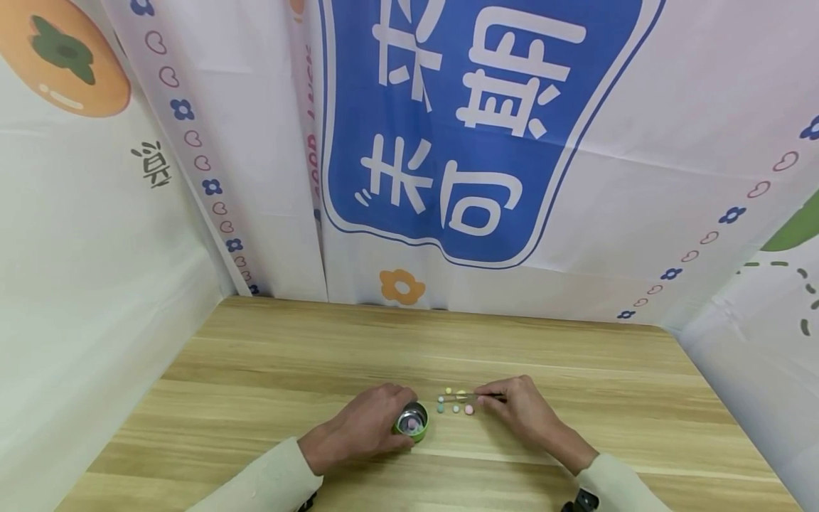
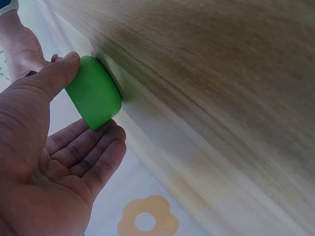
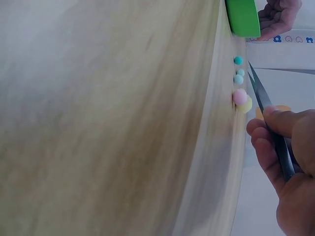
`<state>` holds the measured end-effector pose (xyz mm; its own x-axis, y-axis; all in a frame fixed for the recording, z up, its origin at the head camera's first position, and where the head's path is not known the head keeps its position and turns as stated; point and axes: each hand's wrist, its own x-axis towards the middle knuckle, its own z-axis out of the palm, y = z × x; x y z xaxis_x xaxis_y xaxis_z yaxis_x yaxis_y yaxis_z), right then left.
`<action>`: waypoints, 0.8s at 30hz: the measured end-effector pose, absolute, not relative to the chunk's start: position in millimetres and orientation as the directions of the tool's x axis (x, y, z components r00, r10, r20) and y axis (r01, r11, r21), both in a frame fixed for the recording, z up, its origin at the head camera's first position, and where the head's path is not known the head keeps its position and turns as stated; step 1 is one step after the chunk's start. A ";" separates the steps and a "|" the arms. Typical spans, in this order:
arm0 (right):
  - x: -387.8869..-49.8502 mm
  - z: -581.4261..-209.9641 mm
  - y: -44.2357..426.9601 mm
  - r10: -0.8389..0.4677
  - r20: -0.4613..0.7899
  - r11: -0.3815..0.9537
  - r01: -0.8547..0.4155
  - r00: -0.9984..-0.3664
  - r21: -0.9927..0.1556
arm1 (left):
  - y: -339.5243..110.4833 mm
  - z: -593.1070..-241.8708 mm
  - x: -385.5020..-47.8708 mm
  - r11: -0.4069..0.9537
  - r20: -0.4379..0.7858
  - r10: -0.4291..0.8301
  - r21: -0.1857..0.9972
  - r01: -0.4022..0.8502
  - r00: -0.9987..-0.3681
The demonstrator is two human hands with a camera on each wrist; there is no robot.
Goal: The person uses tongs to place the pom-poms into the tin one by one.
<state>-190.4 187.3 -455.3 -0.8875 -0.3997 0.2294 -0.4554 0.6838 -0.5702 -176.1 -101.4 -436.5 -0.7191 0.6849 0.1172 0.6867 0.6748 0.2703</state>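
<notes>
A small green bowl (image 1: 419,435) with a metallic inside stands on the table, a pink ball (image 1: 412,424) within it. The left hand (image 1: 367,424) holds it between thumb and fingers; the left wrist view shows the thumb on one side of the green bowl (image 2: 94,93) and fingertips on the other. Pinched in the right hand (image 1: 526,414) are dark tweezers (image 3: 279,142), their tips pointing left over several small balls. Among these are a teal ball (image 3: 238,60), a pink ball (image 3: 239,96) and a yellow ball (image 3: 246,105). No ball shows between the tips in the right wrist view.
The wood-grain table (image 1: 307,341) reaches back to a white printed cloth (image 1: 281,249) with a blue sign. More cloth hangs at the left and right sides. Both forearms, in light sleeves (image 1: 265,480), come in from the front edge.
</notes>
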 end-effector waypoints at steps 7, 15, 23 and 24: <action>-191.5 -456.8 188.8 -0.405 0.217 0.689 -0.453 -0.888 -0.566 | -101.1 -435.7 -176.4 0.671 0.116 0.688 0.274 0.689 -0.717; -191.7 -458.5 188.5 -0.401 0.210 0.699 -0.446 -0.892 -0.559 | -101.5 -436.3 -176.5 0.676 0.109 0.686 0.271 0.685 -0.720; -191.4 -458.5 189.0 -0.402 0.222 0.702 -0.455 -0.888 -0.549 | -101.6 -436.0 -176.7 0.673 0.109 0.688 0.271 0.688 -0.717; -191.3 -458.4 189.0 -0.403 0.223 0.702 -0.456 -0.888 -0.548 | -101.5 -436.0 -176.7 0.674 0.108 0.688 0.271 0.688 -0.717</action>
<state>-191.3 189.0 -458.4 -0.8879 -0.4026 0.2227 -0.4556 0.7018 -0.5476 -176.7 -101.5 -436.0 -0.7172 0.6884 0.1081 0.6875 0.6737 0.2708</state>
